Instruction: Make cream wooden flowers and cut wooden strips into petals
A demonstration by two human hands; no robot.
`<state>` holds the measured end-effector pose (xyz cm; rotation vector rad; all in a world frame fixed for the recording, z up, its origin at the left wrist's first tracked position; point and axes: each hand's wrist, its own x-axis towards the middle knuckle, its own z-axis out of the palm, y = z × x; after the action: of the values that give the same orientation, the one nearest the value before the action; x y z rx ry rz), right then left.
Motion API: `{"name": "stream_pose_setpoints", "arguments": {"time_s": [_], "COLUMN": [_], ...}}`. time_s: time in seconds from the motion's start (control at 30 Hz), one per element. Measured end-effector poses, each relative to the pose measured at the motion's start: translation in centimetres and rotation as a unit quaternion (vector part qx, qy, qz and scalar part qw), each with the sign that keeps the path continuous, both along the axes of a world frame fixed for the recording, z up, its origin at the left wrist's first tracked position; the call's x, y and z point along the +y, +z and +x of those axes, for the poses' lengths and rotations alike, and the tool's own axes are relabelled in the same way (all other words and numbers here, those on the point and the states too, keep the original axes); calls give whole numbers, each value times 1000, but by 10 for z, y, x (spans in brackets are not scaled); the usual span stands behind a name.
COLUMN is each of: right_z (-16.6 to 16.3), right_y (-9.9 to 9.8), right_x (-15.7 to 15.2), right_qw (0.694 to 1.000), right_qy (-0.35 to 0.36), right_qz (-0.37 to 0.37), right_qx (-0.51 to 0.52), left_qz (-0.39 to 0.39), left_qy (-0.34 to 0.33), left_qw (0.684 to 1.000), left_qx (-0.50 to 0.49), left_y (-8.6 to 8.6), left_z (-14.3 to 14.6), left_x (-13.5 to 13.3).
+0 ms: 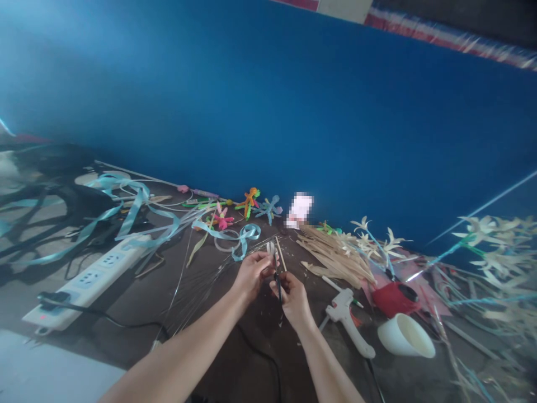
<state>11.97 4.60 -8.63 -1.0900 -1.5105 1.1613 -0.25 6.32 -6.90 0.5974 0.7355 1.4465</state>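
Observation:
My left hand [255, 274] is closed, its thumb and fingers pinching a small bundle of pale strips [271, 247] that points up. Just to its right, my right hand [293, 296] grips a slim black tool [278, 286], perhaps scissors; its exact kind is hard to make out. The tool's upper end meets the left fingertips by the strips. Beyond the hands, a thin pale stick [280, 254] lies on the dark table [226, 358]. Right of my right hand rests a white glue gun [348, 322].
A white power strip [92, 280] with a black plug stands left. Light-blue ribbon [249, 232] and fuzzy coloured figures [250, 200] lie at the back. Dried husk strips [335, 254], a red roll [394, 299], a white cup [406, 336] and pale flowers [495, 246] are right. Cords cross the table.

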Motion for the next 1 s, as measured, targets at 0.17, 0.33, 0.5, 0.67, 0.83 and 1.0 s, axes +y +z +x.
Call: {"name": "stream_pose_setpoints", "arguments": {"time_s": [0.17,0.33,0.5,0.67,0.83,1.0], "right_z": [0,0,1,2,4,5], "right_y": [-1,-2,2,5,7,10], "right_x": [0,0,0,-2,-4,-5], "right_qw": [1000,1000,1000,1000,997,992], "right_qy": [-2,-12,-12,-10,17,44], "right_qz": [-2,9,4,-14,-61,-79], "right_qx": [0,-12,-16,-8,41,84], "left_qz": [4,0,-2,-4,-24,-36], "left_qy": [-2,-5,-7,-6,-8,-28], "left_qw": [1000,1000,1000,1000,1000,999], "left_qx": [-4,2,6,1,-7,4], "left_y": [-2,0,2,2,3,5], "left_z": [-1,-1,-1,-2,-2,-2], "left_x": [1,0,0,1,3,1]}}
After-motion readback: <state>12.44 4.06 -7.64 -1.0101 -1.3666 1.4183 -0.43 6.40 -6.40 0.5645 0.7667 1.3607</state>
